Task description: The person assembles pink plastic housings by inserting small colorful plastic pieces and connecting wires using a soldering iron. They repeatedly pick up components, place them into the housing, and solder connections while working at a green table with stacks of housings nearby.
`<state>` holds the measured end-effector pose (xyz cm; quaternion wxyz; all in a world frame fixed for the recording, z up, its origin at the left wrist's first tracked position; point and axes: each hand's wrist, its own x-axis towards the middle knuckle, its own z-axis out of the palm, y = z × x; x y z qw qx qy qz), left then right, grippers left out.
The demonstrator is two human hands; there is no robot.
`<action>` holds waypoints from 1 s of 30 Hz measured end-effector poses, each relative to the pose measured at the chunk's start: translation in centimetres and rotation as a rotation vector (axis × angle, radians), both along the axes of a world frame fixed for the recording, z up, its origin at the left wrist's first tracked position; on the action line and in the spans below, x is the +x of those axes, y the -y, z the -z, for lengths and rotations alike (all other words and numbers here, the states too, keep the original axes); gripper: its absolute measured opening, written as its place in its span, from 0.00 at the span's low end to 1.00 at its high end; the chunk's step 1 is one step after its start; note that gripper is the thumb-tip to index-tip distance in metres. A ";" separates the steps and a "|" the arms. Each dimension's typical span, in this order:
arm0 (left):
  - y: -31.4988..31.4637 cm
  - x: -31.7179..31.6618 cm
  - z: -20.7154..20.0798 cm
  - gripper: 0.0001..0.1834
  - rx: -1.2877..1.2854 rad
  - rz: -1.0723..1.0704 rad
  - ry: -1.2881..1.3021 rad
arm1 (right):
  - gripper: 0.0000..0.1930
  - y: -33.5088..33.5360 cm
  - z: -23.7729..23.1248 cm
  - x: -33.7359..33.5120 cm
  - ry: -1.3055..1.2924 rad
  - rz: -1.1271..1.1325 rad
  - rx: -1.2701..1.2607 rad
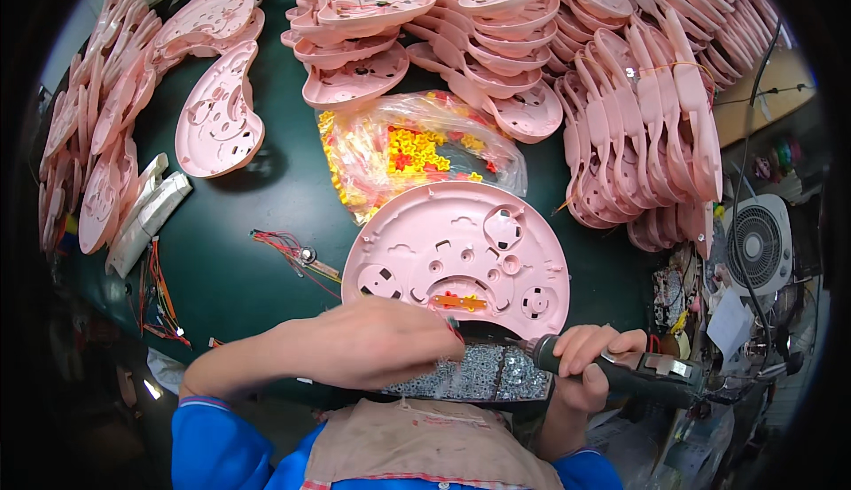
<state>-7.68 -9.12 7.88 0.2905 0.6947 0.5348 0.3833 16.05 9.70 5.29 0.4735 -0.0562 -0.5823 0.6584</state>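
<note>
A pink, curved plastic shell (408, 233) lies in front of me, its inner side up. Inside its lower middle sits a narrow orange strip (461, 302), with small red and yellow pieces showing around it. My left hand (390, 344), blurred, is bent with its fingers drawn together between the shell's near edge and a mass of small silver screws (461, 375). What its fingertips hold is hidden. My right hand (589, 361) is wrapped around a dark electric screwdriver (656, 379), whose tip points left toward the shell's near edge.
Behind the shell lies a clear plastic bag of yellow and red flower-shaped pieces (412, 148). Stacks of pink shells (355, 11) line the back and both sides. A wired part (306, 255) and a wire bundle (161, 299) lie at left. A white fan (758, 243) stands at right.
</note>
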 end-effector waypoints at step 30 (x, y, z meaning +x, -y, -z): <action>-11.9 -0.2 11.5 0.13 0.041 -0.493 -0.233 | 0.21 -2.2 1.6 6.7 0.069 0.046 -0.001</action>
